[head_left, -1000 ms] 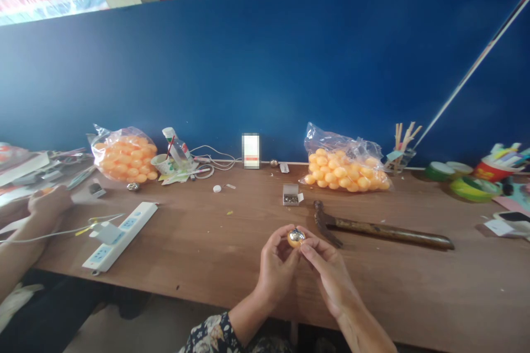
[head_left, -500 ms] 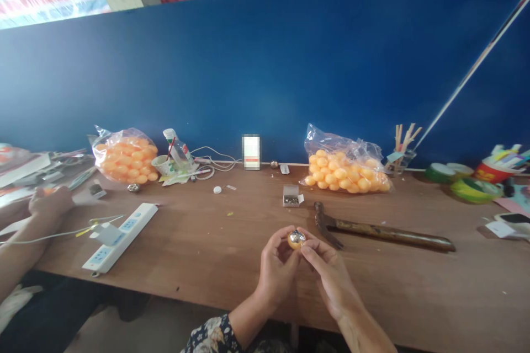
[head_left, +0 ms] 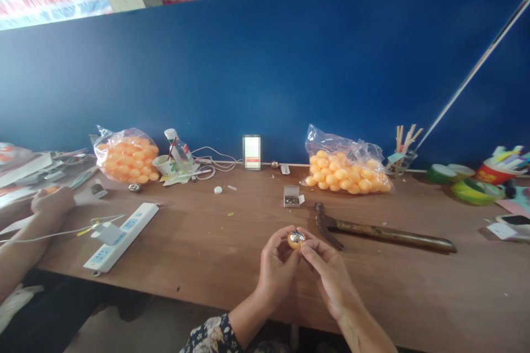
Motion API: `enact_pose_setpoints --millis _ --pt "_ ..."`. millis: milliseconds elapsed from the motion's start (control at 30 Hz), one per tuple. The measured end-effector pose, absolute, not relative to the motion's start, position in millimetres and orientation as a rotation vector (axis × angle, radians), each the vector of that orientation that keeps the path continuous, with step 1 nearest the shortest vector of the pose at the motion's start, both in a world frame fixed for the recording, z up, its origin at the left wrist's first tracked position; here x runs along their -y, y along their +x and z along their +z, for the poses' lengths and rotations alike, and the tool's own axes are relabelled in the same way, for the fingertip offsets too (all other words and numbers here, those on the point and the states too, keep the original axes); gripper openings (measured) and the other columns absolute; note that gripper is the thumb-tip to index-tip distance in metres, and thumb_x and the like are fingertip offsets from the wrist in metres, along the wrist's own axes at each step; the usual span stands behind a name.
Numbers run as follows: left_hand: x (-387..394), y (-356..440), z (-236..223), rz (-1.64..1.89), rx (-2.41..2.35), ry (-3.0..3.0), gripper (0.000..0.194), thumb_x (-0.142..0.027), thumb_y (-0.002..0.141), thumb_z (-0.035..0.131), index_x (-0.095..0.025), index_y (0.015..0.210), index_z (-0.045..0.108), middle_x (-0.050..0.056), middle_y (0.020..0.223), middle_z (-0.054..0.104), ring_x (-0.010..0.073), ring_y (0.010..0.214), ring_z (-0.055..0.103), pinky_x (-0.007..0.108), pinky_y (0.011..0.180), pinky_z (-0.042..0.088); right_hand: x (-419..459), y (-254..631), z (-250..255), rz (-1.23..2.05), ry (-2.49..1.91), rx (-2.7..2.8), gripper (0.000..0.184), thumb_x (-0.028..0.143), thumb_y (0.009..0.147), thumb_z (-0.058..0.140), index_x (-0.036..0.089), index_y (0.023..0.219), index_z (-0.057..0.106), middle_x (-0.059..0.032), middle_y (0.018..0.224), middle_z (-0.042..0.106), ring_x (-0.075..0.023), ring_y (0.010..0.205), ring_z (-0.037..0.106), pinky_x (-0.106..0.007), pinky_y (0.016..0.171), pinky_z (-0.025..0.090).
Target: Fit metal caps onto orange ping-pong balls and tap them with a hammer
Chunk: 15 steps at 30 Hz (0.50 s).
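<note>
Just in front of the table's middle, my two hands hold an orange ping-pong ball [head_left: 296,239] together. Its upper side is covered in shiny silver pieces that look like thumbtack heads. My left hand [head_left: 276,265] has its fingers wrapped round the ball's left side. On the other side, the thumb and fingertips of my right hand [head_left: 327,270] pinch the ball near its lower right. Beyond the hands stands a small open box [head_left: 292,197] with tiny metal pieces in it. A claw hammer [head_left: 381,231] lies right of my hands, its head nearest them.
Bags of orange balls stand at the back right [head_left: 343,174] and back left [head_left: 126,157]. A white power strip [head_left: 122,238] lies left. A co-worker's hands [head_left: 52,204] are at far left. Silver-covered balls [head_left: 275,165] [head_left: 134,187], tape rolls [head_left: 476,190] and a lit phone [head_left: 252,153] stand about.
Both hands keep the same grip on the ball. The table scene has shifted very slightly to the right in the picture.
</note>
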State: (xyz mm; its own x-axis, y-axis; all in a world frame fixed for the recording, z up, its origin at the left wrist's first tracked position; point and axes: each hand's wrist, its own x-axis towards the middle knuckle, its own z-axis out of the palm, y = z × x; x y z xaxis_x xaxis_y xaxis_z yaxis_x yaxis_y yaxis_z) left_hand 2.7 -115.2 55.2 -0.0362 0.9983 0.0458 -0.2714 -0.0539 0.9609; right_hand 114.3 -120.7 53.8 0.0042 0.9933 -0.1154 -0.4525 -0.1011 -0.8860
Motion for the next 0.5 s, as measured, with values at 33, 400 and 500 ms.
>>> enact_pose_setpoints --millis 33,400,500 --pt "115.2 2.7 55.8 1.385 -0.998 1.026 0.037 -0.021 0.069 0.073 -0.015 0.104 0.062 0.011 0.101 0.071 0.0209 0.093 0.067 0.03 0.084 0.053 120.6 114.2 54.0 1.449 -0.944 0.778 0.02 0.037 0.065 0.078 0.019 0.068 0.07 -0.0087 0.122 0.064 -0.0284 0.123 0.049 -0.041 0.107 0.031" --pt "114.4 2.4 55.8 1.386 -0.988 1.015 0.038 -0.019 0.068 0.074 -0.015 0.104 0.062 0.011 0.101 0.07 0.0209 0.093 0.067 0.031 0.084 0.053 120.4 113.9 55.6 1.441 -0.945 0.817 0.022 0.039 0.066 0.077 0.019 0.066 0.069 -0.0084 0.121 0.064 -0.0293 0.124 0.048 -0.044 0.109 0.026" --pt "114.1 0.9 53.5 1.395 -1.001 1.015 0.038 -0.02 0.068 0.073 -0.015 0.104 0.062 0.01 0.101 0.07 0.0209 0.093 0.067 0.031 0.084 0.053 120.1 112.7 56.3 1.45 -0.967 0.803 0.022 0.04 0.064 0.078 0.019 0.065 0.069 -0.0084 0.121 0.064 -0.0296 0.124 0.047 -0.043 0.109 0.027"
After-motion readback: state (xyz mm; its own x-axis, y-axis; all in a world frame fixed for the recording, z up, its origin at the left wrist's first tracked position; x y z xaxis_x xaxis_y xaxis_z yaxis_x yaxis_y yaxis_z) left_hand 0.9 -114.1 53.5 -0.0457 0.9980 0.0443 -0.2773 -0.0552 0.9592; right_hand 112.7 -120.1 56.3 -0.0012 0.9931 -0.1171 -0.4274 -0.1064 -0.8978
